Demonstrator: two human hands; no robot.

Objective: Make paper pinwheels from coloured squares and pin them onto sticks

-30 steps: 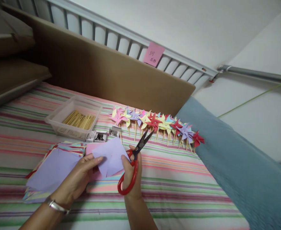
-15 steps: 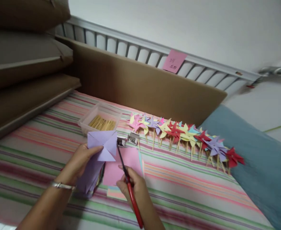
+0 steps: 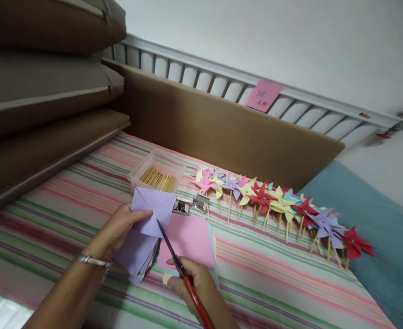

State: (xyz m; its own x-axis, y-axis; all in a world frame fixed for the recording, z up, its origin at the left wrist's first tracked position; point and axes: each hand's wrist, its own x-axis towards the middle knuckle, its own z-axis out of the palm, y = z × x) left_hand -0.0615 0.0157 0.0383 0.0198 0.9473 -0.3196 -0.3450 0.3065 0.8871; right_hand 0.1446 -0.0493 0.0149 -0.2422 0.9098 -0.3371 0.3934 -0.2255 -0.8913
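While the left hand (image 3: 119,228) pinches the lilac sheet (image 3: 155,210) between thumb and fingertips, above the stack (image 3: 136,256), the right hand (image 3: 194,283) is closed around the scissors (image 3: 179,267). A second ago the right fingers shared the sheet and the blades pointed away at the pinwheels (image 3: 273,201). Now the blades, nearly closed, meet the sheet's lower edge just beside the left thumb: handling has given way to blade contact. A pink sheet (image 3: 190,240) lies under the blades.
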